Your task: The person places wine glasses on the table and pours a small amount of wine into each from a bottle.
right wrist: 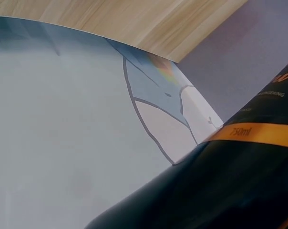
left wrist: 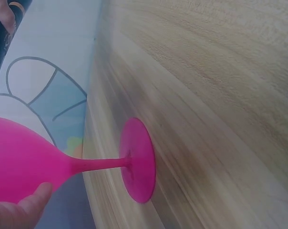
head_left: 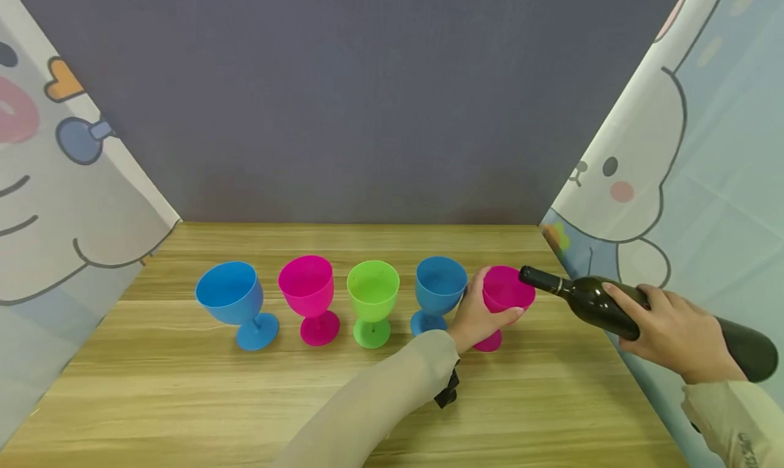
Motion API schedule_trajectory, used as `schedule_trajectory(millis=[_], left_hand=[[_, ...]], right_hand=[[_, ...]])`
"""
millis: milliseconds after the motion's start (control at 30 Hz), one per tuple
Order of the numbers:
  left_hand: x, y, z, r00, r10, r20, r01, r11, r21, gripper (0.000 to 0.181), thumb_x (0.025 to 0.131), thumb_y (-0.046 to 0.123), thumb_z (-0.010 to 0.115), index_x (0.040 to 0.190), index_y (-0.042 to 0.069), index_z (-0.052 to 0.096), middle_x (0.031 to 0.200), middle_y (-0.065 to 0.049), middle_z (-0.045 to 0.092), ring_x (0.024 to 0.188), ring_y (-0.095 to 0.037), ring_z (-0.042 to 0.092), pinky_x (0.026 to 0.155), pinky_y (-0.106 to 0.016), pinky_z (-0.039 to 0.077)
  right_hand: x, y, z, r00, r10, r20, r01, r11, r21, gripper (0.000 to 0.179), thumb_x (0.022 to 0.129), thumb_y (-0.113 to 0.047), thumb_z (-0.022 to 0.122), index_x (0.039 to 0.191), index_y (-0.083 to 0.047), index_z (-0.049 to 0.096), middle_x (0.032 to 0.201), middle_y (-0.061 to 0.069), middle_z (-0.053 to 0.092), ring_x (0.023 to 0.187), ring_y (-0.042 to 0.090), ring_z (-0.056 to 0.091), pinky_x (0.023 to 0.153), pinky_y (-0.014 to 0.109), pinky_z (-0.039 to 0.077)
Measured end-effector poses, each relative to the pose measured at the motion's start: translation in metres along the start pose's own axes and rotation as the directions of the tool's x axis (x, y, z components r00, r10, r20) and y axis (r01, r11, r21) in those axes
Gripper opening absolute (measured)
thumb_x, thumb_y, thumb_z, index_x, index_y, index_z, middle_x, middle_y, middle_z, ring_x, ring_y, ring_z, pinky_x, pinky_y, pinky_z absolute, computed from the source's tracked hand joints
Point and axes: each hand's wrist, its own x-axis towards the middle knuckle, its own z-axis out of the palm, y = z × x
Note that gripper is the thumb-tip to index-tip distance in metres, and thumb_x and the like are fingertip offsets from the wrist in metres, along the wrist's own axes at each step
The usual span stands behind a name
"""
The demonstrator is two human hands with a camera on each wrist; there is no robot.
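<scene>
Right up close, a beige left sleeve [head_left: 367,407] is filling the bottom centre of the frame, while a matching right sleeve [head_left: 738,417] is sitting in the lower right corner. Beyond that first cuff, right of centre, the left hand [head_left: 480,315] is gripping the end pink goblet [head_left: 507,290], its fingers curling round the left side of the bowl and its thumb lying across the front, so that's a proper grasp! Over toward the right edge, the right hand [head_left: 680,335] is clasping a dark bottle [head_left: 591,305] round its body, fingers closing firmly over the glass. The bottle is tilting, base at lower right, neck pointing left, and its mouth is hovering by the goblet's right rim; whether they're touching, I cannot tell. In the left wrist view, the goblet is showing side-on, its stem and round foot standing out near the middle, with a fingertip pressing the bowl at lower left. In the right wrist view, an orange band [right wrist: 253,134] marked 750ml is crossing the bottle at right. Left of the busy hand, four goblets are standing upright across the middle of the wooden table [head_left: 184,400]: a far-left blue goblet [head_left: 231,294], a second pink goblet [head_left: 307,288], a green goblet [head_left: 373,292] and another blue goblet [head_left: 439,286], this last one waiting just beside the left hand. Behind, a grey panel [head_left: 361,107] is spanning the top.
</scene>
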Motion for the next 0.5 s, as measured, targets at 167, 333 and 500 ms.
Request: schedule_trajectory(millis=[167, 333, 500], left_hand=[[0.0004, 0.0002, 0.0003, 1.000, -0.006, 0.001, 0.006, 1.000, 0.002, 0.080, 0.080, 0.032, 0.077, 0.146, 0.026, 0.032, 0.126, 0.003, 0.047, 0.111, -0.014, 0.050, 0.077, -0.027, 0.051], [0.0003, 0.0006, 0.0005, 1.000, -0.009, 0.010, 0.009, 1.000, -0.003, 0.080, 0.080, 0.032, 0.077, 0.145, 0.026, 0.032, 0.126, 0.005, 0.047, 0.110, -0.012, 0.049, 0.077, -0.027, 0.050], [0.0000, 0.0006, -0.0003, 1.000, -0.014, 0.004, 0.014, 1.000, 0.001, 0.078, 0.079, 0.032, 0.077, 0.144, 0.029, 0.033, 0.125, 0.006, 0.047, 0.109, -0.011, 0.050, 0.077, -0.027, 0.050]], right_hand=[[0.0034, 0.0007, 0.0015, 1.000, -0.025, -0.012, 0.025, 1.000, 0.009, 0.068, 0.087, -0.060, 0.024, 0.126, -0.013, 0.054, 0.076, 0.029, 0.052, 0.048, 0.042, 0.050, 0.039, 0.055, 0.043], [0.0065, 0.0020, 0.0032, 0.999, -0.038, -0.026, 0.039, 0.999, 0.014, 0.066, 0.088, -0.057, 0.025, 0.127, -0.013, 0.054, 0.077, 0.030, 0.052, 0.048, 0.043, 0.050, 0.038, 0.055, 0.043], [0.0093, 0.0036, 0.0049, 0.998, -0.055, -0.025, 0.056, 0.998, 0.016, 0.065, 0.089, -0.056, 0.025, 0.127, -0.012, 0.053, 0.078, 0.031, 0.052, 0.048, 0.043, 0.050, 0.038, 0.055, 0.043]])
